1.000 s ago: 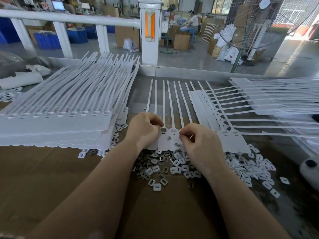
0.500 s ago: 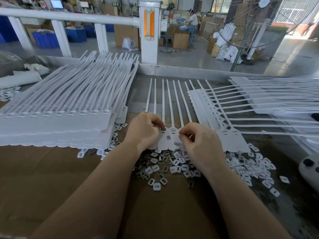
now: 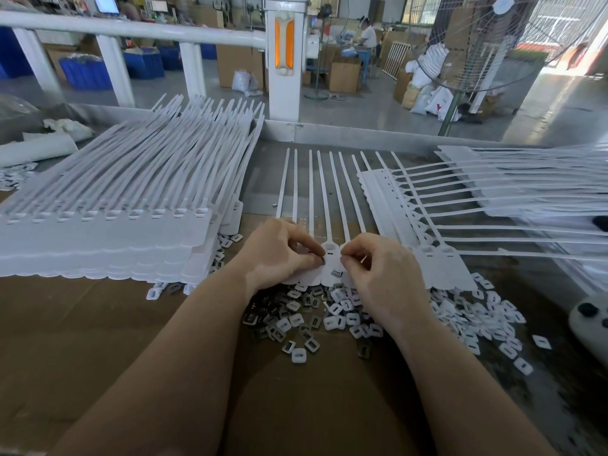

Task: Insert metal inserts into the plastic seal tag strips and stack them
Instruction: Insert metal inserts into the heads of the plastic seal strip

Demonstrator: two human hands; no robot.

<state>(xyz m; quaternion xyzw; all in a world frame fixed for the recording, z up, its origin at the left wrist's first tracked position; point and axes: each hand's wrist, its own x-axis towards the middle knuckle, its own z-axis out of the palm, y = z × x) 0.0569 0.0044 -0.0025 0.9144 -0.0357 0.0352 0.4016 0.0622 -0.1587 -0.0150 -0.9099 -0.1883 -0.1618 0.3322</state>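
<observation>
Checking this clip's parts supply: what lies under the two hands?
Under the left hand and right hand: the tag strip and a loose inserts pile. Covered parts are hidden.

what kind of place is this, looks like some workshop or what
Most likely a factory assembly floor. A big stack of white seal tag strips lies on the workbench, loose metal inserts and plastic caps are heaped by the hands, and cardboard cartons and blue crates stand on the concrete floor behind.
</observation>
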